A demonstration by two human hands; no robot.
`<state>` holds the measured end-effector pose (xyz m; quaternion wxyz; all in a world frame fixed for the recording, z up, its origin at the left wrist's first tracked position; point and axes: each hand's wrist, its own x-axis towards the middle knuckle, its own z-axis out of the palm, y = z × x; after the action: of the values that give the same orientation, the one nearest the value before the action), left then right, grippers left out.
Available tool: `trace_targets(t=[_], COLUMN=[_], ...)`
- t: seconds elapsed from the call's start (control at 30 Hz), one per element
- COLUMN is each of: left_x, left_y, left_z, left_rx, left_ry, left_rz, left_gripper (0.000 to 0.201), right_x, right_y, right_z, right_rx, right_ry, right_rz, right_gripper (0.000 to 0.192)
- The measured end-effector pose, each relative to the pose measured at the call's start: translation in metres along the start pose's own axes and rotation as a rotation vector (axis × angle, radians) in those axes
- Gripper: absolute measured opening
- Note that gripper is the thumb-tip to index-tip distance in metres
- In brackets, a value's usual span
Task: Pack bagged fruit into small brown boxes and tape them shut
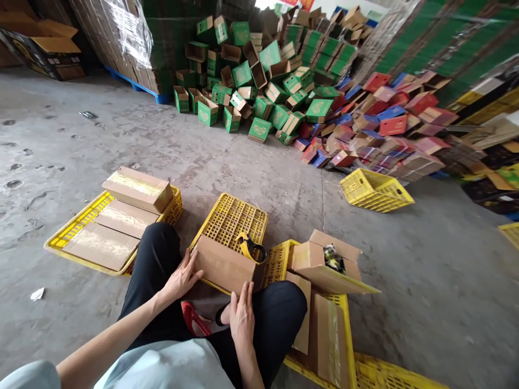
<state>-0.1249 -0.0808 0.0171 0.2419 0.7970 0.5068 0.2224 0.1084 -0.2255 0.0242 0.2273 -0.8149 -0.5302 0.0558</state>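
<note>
A closed brown cardboard box (223,265) rests on an upturned yellow crate (233,216) between my knees. My left hand (182,278) lies flat against the box's left end, fingers spread. The fingers of my right hand (242,316) press on its near right corner. A yellow tape dispenser (250,248) sits on top of the box at its right end. Neither hand grips anything.
At my left a yellow crate (73,229) carries taped brown boxes (138,189). On my right is an open box (328,262) on another yellow crate (365,373). Farther off lie a yellow basket (375,190) and piles of green boxes (259,81) and red boxes (385,129).
</note>
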Motion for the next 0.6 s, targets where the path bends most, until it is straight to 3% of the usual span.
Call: trace_targets(t=[0.13,0.27,0.4,0.5,0.6], left_x=[0.02,0.04,0.049,0.051,0.047], left_y=[0.008,0.029,0.067,0.097,0.122], left_z=[0.002,-0.025,-0.065,-0.088,-0.096], left_rx=[-0.175,-0.26,-0.215,-0.189,-0.13], left_ry=[0.052,-0.003,0.061,0.066,0.006], left_rz=[-0.249,-0.32,-0.123,0.126,0.251], left_gripper=[0.071,0.066,0.06,0.061,0.07], right_x=[0.018,0.037,0.041,0.039,0.039], right_y=[-0.002,0.007,0.017,0.008,-0.008], right_z=[0.005,0.002,0.006,0.018,0.024], right_rx=[0.132,0.23,0.367,0.421,0.309], right_ry=[0.013,-0.004,-0.054,-0.068,-0.001], right_rz=[0.143,0.278,0.33,0.26,0.114], right_gripper=[0.098,0.115,0.099,0.079,0.072])
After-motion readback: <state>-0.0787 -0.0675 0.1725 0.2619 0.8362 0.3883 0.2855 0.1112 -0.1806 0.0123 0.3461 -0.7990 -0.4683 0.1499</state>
